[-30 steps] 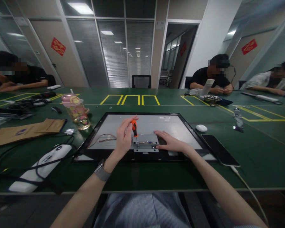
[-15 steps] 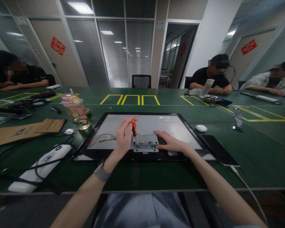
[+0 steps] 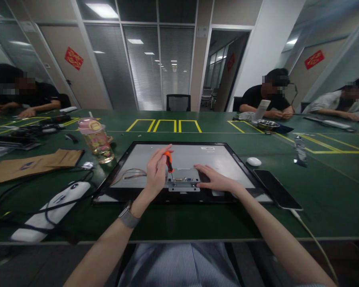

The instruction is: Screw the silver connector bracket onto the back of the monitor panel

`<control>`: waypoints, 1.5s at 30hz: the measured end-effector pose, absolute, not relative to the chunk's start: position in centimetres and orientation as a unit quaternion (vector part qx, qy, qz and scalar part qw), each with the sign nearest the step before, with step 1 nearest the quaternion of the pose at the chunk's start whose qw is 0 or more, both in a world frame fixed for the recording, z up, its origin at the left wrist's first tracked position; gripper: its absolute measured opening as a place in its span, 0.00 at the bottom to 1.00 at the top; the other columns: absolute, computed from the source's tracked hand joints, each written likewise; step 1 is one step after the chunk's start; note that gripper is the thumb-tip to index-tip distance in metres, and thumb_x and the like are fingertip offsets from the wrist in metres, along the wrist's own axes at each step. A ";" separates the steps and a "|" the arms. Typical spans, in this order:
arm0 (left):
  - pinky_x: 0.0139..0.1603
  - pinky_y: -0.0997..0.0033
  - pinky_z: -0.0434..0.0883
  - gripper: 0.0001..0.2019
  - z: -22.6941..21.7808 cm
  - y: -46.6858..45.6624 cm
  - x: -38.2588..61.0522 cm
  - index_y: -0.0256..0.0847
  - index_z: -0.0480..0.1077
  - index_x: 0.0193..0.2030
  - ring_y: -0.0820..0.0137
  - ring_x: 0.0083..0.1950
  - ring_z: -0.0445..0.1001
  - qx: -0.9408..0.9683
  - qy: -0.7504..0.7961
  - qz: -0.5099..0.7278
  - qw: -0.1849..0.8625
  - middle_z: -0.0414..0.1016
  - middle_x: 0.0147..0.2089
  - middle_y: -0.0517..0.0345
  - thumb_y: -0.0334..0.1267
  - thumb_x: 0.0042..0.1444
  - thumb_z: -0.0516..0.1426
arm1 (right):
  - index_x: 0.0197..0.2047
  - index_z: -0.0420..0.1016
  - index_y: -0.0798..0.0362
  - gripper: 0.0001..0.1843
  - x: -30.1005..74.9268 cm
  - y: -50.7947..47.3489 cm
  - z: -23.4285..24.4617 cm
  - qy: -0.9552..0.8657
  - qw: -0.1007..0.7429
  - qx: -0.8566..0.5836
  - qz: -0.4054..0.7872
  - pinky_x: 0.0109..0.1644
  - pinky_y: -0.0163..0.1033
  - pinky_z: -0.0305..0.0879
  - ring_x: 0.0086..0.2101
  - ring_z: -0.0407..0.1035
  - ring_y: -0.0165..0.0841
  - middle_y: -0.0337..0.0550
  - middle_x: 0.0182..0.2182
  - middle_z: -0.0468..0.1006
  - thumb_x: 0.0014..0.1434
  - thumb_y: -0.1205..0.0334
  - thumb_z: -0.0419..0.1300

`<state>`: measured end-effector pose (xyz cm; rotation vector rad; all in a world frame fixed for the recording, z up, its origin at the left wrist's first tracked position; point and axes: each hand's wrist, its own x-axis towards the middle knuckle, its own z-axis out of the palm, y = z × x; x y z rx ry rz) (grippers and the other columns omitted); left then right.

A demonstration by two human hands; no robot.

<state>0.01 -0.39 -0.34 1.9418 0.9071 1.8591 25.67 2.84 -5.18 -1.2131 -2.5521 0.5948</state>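
Note:
An orange-and-black screwdriver [image 3: 169, 161] stands nearly upright in the grip of my left hand [image 3: 157, 169]. Its tip meets the left part of a metal bracket [image 3: 184, 186] that carries a row of ports. The bracket sits at the near edge of a monitor panel [image 3: 179, 155], which lies with its grey metal back up inside a black frame. My right hand [image 3: 214, 179] rests with fingers spread over the bracket's right side and the panel. A thin cable bundle [image 3: 131, 172] runs beside my left hand.
A white power strip [image 3: 52, 211] with black cables, a brown paper bag [image 3: 32, 165] and a pink-lidded bottle [image 3: 96, 139] stand left. To the right lie a phone [image 3: 277, 189] on a charging cable and a white earbud case [image 3: 254, 161]. Several people sit across the green table.
My hands and the screwdriver stay almost in the same place. A person at the far left has moved a hand forward on the table.

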 end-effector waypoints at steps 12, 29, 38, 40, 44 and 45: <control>0.44 0.67 0.68 0.13 -0.4 -0.2 0.0 0.44 0.73 0.48 0.70 0.43 0.69 0.674 0.324 0.652 0.123 0.70 0.42 0.55 0.36 0.64 0.49 | 0.69 0.47 0.49 0.45 25.6 2.7 -5.0 -0.874 0.112 -0.428 0.199 0.70 0.53 0.36 0.66 0.46 0.42 0.48 0.68 0.52 0.55 0.36 0.55; 0.49 0.66 0.67 0.15 -0.5 -0.2 0.0 0.43 0.73 0.49 0.68 0.48 0.69 0.667 0.329 0.658 0.121 0.70 0.47 0.53 0.35 0.65 0.46 | 0.68 0.49 0.53 0.45 25.5 2.8 -5.1 -0.875 0.118 -0.425 0.198 0.70 0.53 0.36 0.66 0.47 0.42 0.51 0.67 0.53 0.56 0.38 0.55; 0.44 0.68 0.67 0.08 -0.5 0.0 0.1 0.42 0.73 0.44 0.71 0.39 0.69 0.677 0.332 0.649 0.100 0.70 0.38 0.57 0.37 0.58 0.57 | 0.68 0.49 0.49 0.44 25.6 2.9 -5.3 -0.876 0.118 -0.424 0.198 0.70 0.53 0.36 0.66 0.47 0.42 0.49 0.67 0.53 0.56 0.37 0.55; 0.44 0.69 0.67 0.08 -0.5 0.0 0.1 0.43 0.74 0.43 0.71 0.39 0.69 0.676 0.329 0.652 0.097 0.69 0.38 0.57 0.37 0.59 0.56 | 0.68 0.48 0.49 0.44 25.6 2.9 -5.2 -0.875 0.116 -0.426 0.198 0.70 0.53 0.36 0.66 0.46 0.42 0.48 0.67 0.53 0.55 0.37 0.55; 0.49 0.67 0.67 0.14 -0.4 -0.2 0.1 0.43 0.72 0.49 0.69 0.48 0.70 0.680 0.312 0.650 0.136 0.73 0.46 0.54 0.35 0.65 0.47 | 0.68 0.49 0.51 0.45 25.5 2.6 -4.8 -0.870 0.111 -0.437 0.201 0.70 0.52 0.37 0.66 0.46 0.42 0.50 0.67 0.53 0.56 0.37 0.55; 0.50 0.66 0.67 0.15 -0.4 -0.2 0.1 0.43 0.71 0.51 0.69 0.48 0.70 0.679 0.311 0.650 0.145 0.74 0.47 0.53 0.34 0.65 0.46 | 0.68 0.49 0.52 0.45 25.5 2.5 -4.7 -0.869 0.112 -0.437 0.202 0.71 0.52 0.36 0.66 0.46 0.42 0.50 0.67 0.53 0.56 0.37 0.55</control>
